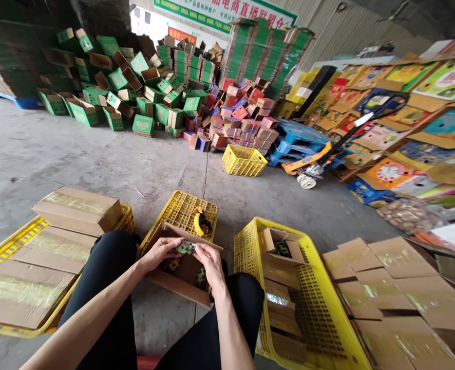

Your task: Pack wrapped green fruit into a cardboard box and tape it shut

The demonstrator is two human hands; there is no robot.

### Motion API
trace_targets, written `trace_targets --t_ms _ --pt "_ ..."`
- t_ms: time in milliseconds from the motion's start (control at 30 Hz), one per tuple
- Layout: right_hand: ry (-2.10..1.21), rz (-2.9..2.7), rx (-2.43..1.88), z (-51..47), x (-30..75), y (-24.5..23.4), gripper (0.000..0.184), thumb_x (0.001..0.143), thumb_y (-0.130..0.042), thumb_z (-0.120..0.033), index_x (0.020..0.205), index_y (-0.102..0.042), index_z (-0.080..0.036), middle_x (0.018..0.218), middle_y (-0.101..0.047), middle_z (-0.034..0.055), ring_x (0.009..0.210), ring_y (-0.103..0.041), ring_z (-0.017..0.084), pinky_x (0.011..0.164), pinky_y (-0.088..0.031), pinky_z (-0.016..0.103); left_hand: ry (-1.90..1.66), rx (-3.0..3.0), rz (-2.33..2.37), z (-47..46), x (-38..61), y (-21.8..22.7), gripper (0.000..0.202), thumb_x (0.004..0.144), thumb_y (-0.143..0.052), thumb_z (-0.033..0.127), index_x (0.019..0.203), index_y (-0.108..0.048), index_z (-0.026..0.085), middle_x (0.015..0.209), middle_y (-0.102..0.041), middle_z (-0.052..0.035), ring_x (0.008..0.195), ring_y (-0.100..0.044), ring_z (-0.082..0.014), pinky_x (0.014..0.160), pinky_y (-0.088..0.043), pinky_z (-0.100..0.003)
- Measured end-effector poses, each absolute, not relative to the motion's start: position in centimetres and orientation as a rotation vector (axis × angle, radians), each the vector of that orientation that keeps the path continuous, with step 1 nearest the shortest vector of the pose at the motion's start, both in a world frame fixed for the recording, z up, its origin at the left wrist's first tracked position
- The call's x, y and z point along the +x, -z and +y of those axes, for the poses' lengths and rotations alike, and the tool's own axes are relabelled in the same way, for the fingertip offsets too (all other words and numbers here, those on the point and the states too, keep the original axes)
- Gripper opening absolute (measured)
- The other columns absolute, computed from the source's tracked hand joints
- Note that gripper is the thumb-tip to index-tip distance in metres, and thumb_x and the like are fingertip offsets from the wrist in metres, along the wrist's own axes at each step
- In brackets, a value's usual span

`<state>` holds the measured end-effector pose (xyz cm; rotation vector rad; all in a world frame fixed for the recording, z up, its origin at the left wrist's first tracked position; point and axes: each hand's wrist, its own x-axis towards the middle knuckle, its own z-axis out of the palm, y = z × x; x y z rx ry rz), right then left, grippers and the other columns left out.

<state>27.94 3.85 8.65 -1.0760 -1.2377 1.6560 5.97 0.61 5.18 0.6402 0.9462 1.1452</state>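
A small green item in clear plastic wrap [186, 248] is pinched between the fingers of both my hands; its exact kind cannot be made out. My left hand [166, 250] grips its left end, and my right hand [209, 257] the right end. Just below them is an open cardboard box [179, 289] between my knees, with its flaps up. Inside lie a yellowish-green item [171, 264] and a green wrapped item [201, 276], partly hidden by my hands. Behind the box, a yellow tape dispenser [202, 222] rests on a yellow plastic crate [177, 205].
Left, a yellow crate [19, 237] bears taped boxes [77, 205]. Right, another crate [320, 288] holds boxes, one open [283, 245]; beyond it are more taped boxes [397, 293]. Farther off stand a yellow crate [245, 160], a pallet jack [320, 159] and heaped green cartons [143, 125].
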Motion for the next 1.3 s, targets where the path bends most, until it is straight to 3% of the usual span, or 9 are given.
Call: trace_targets --t_ms 133,233,333,433,600,800,1067,1233,1300 --pt "-1.531 -1.406 -1.068 3.9 28.1 -8.9 0.04 0.08 -0.086 -0.06 0.096 -0.086 -0.023 0.114 -0.082 0.0095 0.117 -0.074 0.032 0.111 -0.055 0.048 -1.115 0.537 0.933 0.5 5.8 -5.1 0.073 0.074 -0.097 0.051 0.136 -0.075 0.018 0.121 -0.08 -0.0147 0.096 -0.078 -0.0235 0.091 -0.062 -0.035" --pt "-1.415 -1.507 -1.047 4.0 28.2 -9.1 0.033 0.084 -0.083 -0.056 0.091 -0.085 -0.024 0.124 -0.079 0.0106 0.126 -0.069 0.032 0.115 -0.051 0.047 -1.115 0.544 0.918 0.4 5.7 -5.1 0.061 0.072 -0.1 0.046 0.12 -0.08 0.014 0.118 -0.08 -0.0152 0.104 -0.077 -0.0261 0.096 -0.06 -0.036" --pt "-1.415 -1.501 -1.027 3.9 28.2 -9.1 0.037 0.085 -0.083 -0.053 0.11 -0.084 -0.026 0.144 -0.071 0.0103 0.141 -0.06 0.032 0.121 -0.046 0.047 -1.17 0.59 0.917 0.4 5.5 -5.2 0.053 0.068 -0.102 0.041 0.11 -0.081 0.015 0.115 -0.08 -0.0122 0.103 -0.076 -0.025 0.097 -0.059 -0.036" --pt "-1.555 -1.396 -1.058 3.8 28.0 -8.6 0.059 0.085 -0.083 -0.055 0.136 -0.073 -0.03 0.154 -0.063 0.0098 0.144 -0.059 0.033 0.119 -0.049 0.051 -1.203 0.628 0.929 0.4 5.4 -5.2 0.053 0.067 -0.102 0.039 0.11 -0.081 0.018 0.115 -0.079 -0.009 0.099 -0.075 -0.0222 0.094 -0.059 -0.034" --pt "-1.708 -1.252 -1.132 3.8 27.8 -8.0 0.076 0.077 -0.088 -0.059 0.143 -0.066 -0.029 0.141 -0.071 0.0119 0.124 -0.072 0.035 0.096 -0.065 0.051 -1.163 0.743 0.915 0.1 5.4 -5.2 0.06 0.067 -0.103 0.035 0.119 -0.079 0.017 0.105 -0.079 -0.007 0.084 -0.072 -0.018 0.08 -0.057 -0.029" --pt "-1.69 -1.252 -1.079 3.9 28.0 -8.6 0.055 0.073 -0.091 -0.053 0.117 -0.075 -0.023 0.121 -0.079 0.0087 0.112 -0.076 0.031 0.096 -0.064 0.047 -1.209 0.719 0.866 0.1 5.7 -5.3 0.09 0.068 -0.102 0.03 0.149 -0.063 0.025 0.122 -0.077 -0.0088 0.107 -0.073 -0.0238 0.095 -0.056 -0.033" --pt "-1.581 -1.361 -1.031 3.8 28.0 -8.9 0.035 0.073 -0.09 -0.047 0.093 -0.074 -0.023 0.127 -0.078 0.0105 0.122 -0.071 0.032 0.108 -0.055 0.048 -1.11 0.685 0.954 0.1 5.6 -4.9 0.06 0.073 -0.098 0.05 0.121 -0.079 0.019 0.121 -0.079 -0.0129 0.108 -0.075 -0.0271 0.096 -0.059 -0.037" --pt "-1.562 -1.422 -1.061 3.7 27.9 -9.1 0.051 0.077 -0.09 -0.047 0.121 -0.075 -0.025 0.132 -0.075 0.009 0.126 -0.07 0.03 0.111 -0.054 0.045 -1.161 0.672 1.022 0.3 5.4 -5.0 0.06 0.065 -0.102 0.046 0.114 -0.081 0.018 0.113 -0.081 -0.0102 0.098 -0.077 -0.0248 0.093 -0.059 -0.035" --pt "-1.563 -1.466 -1.067 3.6 27.9 -9.2 0.051 0.081 -0.087 -0.05 0.124 -0.076 -0.026 0.135 -0.074 0.0084 0.129 -0.068 0.03 0.112 -0.053 0.045 -1.172 0.681 1.029 0.2 5.3 -5.1 0.061 0.065 -0.103 0.044 0.115 -0.08 0.017 0.106 -0.082 -0.0091 0.092 -0.077 -0.0235 0.09 -0.058 -0.035"
